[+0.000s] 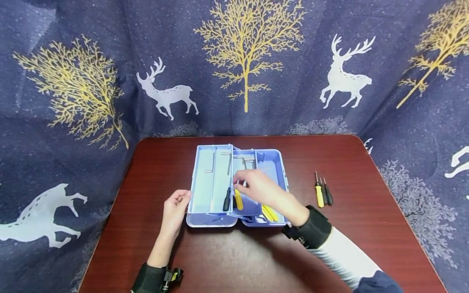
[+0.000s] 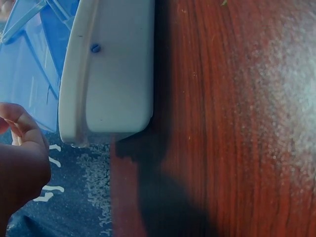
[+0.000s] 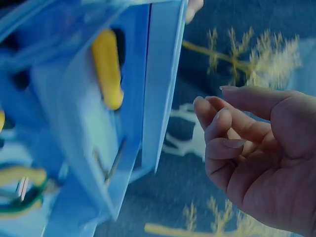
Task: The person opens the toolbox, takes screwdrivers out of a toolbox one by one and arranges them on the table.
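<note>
A blue toolbox [image 1: 272, 160] stands unfolded on the table, its trays spread to the left. My left hand [image 1: 177, 207] pinches the left rim of the upper tray [image 1: 202, 179]; curled fingers show beside that tray in the left wrist view. Over the middle tray hovers my right hand [image 1: 254, 185], its fingers loosely bent with nothing between them in the right wrist view. A black-handled screwdriver [image 1: 227, 199] lies in the upper tray near hex keys [image 1: 212, 162]. Below the right hand is a yellow-handled tool [image 1: 239, 199]. Yellow-handled pliers [image 1: 270, 213] lie in the bottom compartment.
Right of the toolbox, a yellow-handled screwdriver [image 1: 319, 193] and two dark-handled screwdrivers [image 1: 329, 195] lie side by side on the reddish-brown table [image 1: 366, 228]. More hex keys [image 1: 239, 158] sit in the middle tray. A dark blue patterned cloth [image 1: 275, 101] hangs behind the table.
</note>
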Available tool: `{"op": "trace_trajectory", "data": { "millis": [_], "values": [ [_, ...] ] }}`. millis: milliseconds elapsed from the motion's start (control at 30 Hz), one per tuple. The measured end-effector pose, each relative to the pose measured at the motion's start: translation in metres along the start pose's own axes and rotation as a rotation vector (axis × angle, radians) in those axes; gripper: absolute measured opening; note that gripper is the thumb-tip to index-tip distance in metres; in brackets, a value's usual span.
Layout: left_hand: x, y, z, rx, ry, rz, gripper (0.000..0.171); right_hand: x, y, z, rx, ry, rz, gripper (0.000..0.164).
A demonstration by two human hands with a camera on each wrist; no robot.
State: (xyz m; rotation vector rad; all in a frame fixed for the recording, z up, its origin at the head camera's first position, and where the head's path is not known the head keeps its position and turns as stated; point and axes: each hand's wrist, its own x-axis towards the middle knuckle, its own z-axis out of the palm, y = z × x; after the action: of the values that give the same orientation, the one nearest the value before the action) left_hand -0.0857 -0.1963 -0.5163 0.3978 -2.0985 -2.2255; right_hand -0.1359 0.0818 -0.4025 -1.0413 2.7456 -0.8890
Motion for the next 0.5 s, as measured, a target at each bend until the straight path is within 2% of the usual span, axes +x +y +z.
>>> {"op": "trace_trajectory", "data": {
  "millis": [200, 333, 500],
  "values": [
    [0.001, -0.001, 0.0, -0.007, -0.002, 0.004, 0.017, 0.016, -0.02, 0.022, -0.13, -0.058, -0.083, 0.003],
    [0.0, -0.001, 0.0, -0.004, -0.001, 0.003, 0.018, 0.018, -0.027, 0.032, -0.214, -0.122, -0.059, 0.012],
    [-0.001, -0.001, -0.001, -0.007, -0.002, 0.004, 0.02, 0.019, -0.031, 0.039, -0.232, -0.187, -0.021, 0.015]
  ]
}}
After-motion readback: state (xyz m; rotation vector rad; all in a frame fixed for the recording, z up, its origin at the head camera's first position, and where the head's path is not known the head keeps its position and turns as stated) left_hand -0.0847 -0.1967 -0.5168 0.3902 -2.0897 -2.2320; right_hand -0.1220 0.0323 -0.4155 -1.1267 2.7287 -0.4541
